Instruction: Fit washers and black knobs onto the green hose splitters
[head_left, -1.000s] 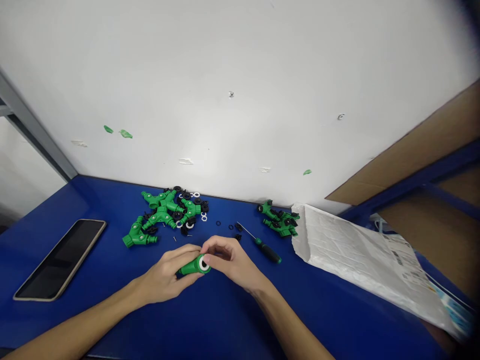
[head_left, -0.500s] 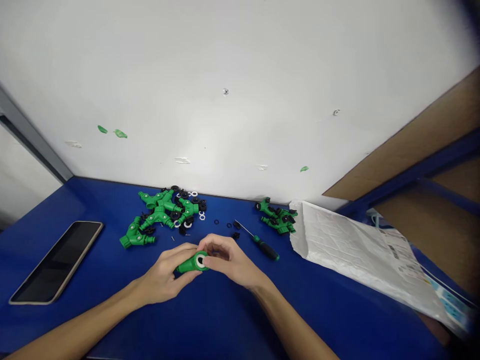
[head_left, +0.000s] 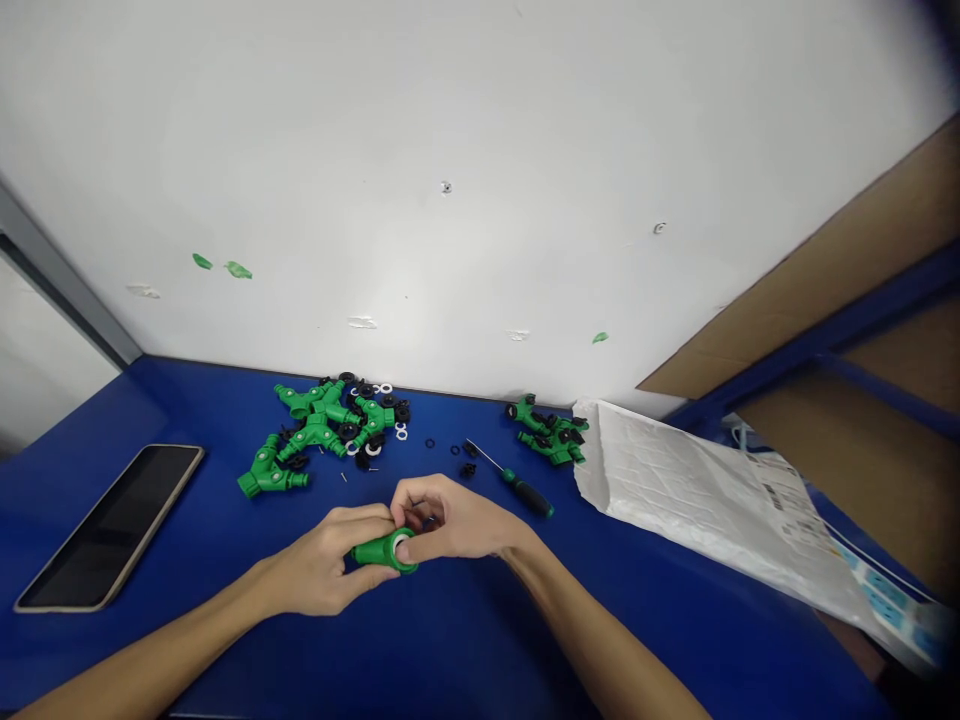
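A green plastic connector [head_left: 377,551] is gripped between the thumb and fingers of my left hand [head_left: 319,562], its round opening facing right. Inside that opening a white ring [head_left: 400,541] shows in part. My right hand [head_left: 457,522] pinches the rim of the opening, thumb on the white ring and fingers curled over the top edge. Behind my hands lie loose black rings [head_left: 430,443] and a small black part [head_left: 468,470]. Further left is a pile of green Y-shaped connectors [head_left: 315,432] with black and white rings among them.
A phone [head_left: 112,525] lies at the left. Right of my hands are a screwdriver [head_left: 529,494], more green connectors with black parts [head_left: 555,443] and a white plastic bag [head_left: 697,510]. A white wall [head_left: 450,260] rises behind the blue table [head_left: 465,640].
My right thumb has pressed further over the white ring, covering more of it. Both hands and the connector sit slightly lower in view. The whole view has shifted a little.
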